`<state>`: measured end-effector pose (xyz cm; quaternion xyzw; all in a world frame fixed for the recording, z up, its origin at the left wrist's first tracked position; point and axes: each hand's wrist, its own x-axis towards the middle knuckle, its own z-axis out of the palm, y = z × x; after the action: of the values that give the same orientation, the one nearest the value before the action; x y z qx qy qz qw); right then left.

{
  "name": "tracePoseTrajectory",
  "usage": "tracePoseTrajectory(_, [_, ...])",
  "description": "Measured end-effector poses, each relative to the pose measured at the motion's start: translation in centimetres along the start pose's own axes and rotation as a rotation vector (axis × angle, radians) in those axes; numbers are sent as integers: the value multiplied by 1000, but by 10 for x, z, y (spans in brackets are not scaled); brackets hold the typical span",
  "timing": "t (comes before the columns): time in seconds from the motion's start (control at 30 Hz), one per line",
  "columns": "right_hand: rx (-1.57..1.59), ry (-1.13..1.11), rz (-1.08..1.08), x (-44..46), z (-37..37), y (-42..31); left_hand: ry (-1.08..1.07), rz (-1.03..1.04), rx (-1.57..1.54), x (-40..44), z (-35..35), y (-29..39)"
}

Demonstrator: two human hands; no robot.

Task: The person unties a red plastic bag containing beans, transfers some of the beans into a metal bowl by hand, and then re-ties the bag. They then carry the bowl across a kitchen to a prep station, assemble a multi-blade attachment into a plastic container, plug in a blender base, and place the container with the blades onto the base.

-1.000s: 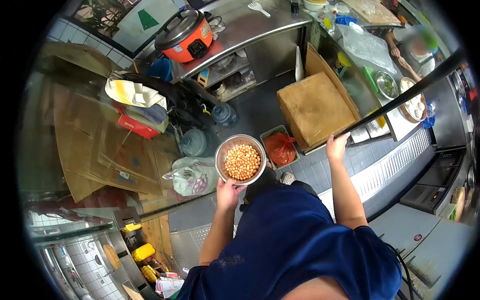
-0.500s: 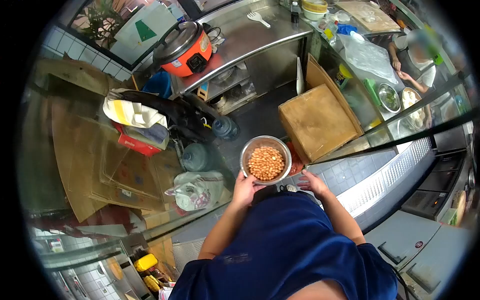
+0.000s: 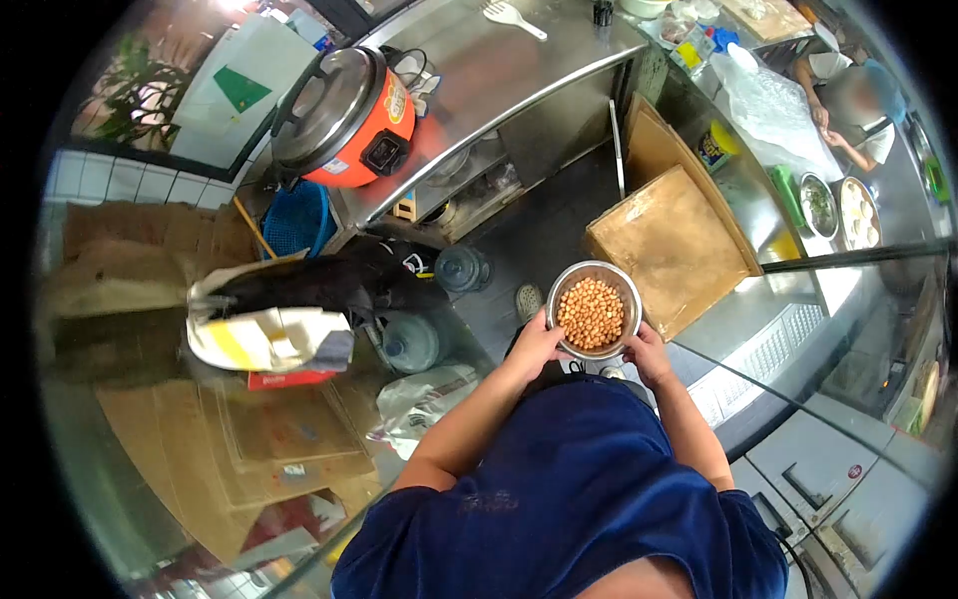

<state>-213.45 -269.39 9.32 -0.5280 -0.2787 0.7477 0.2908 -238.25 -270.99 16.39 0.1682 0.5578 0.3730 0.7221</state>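
Note:
A round metal bowl (image 3: 630, 297) is held in front of my body, with reddish-brown peanuts (image 3: 590, 312) inside it. My left hand (image 3: 537, 348) grips the bowl's lower left side, thumb near the rim. On the lower right side, my right hand (image 3: 649, 355) has its fingers closed at the bowl's edge. The undersides of both grips are hidden by the bowl. Just beyond the bowl stands a cardboard box (image 3: 679, 250).
An orange rice cooker (image 3: 349, 125) and a white spatula (image 3: 514, 18) are on the steel counter (image 3: 479, 70). Large water bottles (image 3: 410, 342) and a plastic bag (image 3: 424, 404) stand at left. A co-worker (image 3: 848, 110) is behind the glass at right, near a bowl of greens (image 3: 818, 207).
The bowl has moved right in view, toward the cardboard box. My right hand, apart from the bowl before, now holds its right side. The view has turned, and a shoe shows beside the bowl.

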Motion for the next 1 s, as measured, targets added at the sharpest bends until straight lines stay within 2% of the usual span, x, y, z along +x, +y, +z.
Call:
tracePoseTrajectory(0.07, [101, 83, 33, 17, 20, -8, -36, -67, -8, 23, -22, 25])
tracePoseTrajectory(0.13, [147, 182, 29, 29, 45, -15, -93, -88, -101, 64, -73, 34])
tracePoseTrajectory(0.23, [189, 292, 33, 48, 63, -19, 152, -27, -321, 140, -163, 59])
tracePoseTrajectory(0.3, [204, 370, 77, 50, 72, -24, 149, 64, -483, 198, -248, 62])
tracePoseTrajectory(0.37, [230, 427, 55, 52, 75, -30, 374, 51, -452, 249, -301, 83])
tracePoseTrajectory(0.43, [245, 466, 55, 51, 78, -38, 487, 68, -432, 300, -353, 97])
tracePoseTrajectory(0.5, [220, 554, 80, 50, 81, -44, 561, 46, -472, 329, -376, 127])
tracePoseTrajectory(0.53, [250, 608, 69, 48, 106, -36, 525, 59, -507, 350, -405, 135])
tracePoseTrajectory(0.63, [272, 675, 103, 46, 90, -52, 586, 100, -660, 389, -420, 131])
tracePoseTrajectory(0.7, [275, 707, 115, 44, 83, -57, 445, 163, -967, 397, -424, 134])
tracePoseTrajectory(0.73, [275, 717, 115, 45, 78, -59, 405, 155, -921, 400, -418, 137])
tracePoseTrajectory(0.77, [293, 756, 77, 49, 118, -39, 344, 165, -963, 431, -456, 116])
tracePoseTrajectory(0.83, [289, 755, 91, 56, 119, -42, 221, 177, -1042, 482, -521, 81])
tracePoseTrajectory(0.87, [300, 748, 98, 60, 118, -41, 337, 233, -896, 443, -472, 118])
tracePoseTrajectory(0.97, [287, 708, 62, 89, 118, -61, 431, 216, -830, 415, -438, 114])
tracePoseTrajectory(1.0, [263, 697, 39, 107, 118, -71, 371, 222, -845, 402, -434, 101])
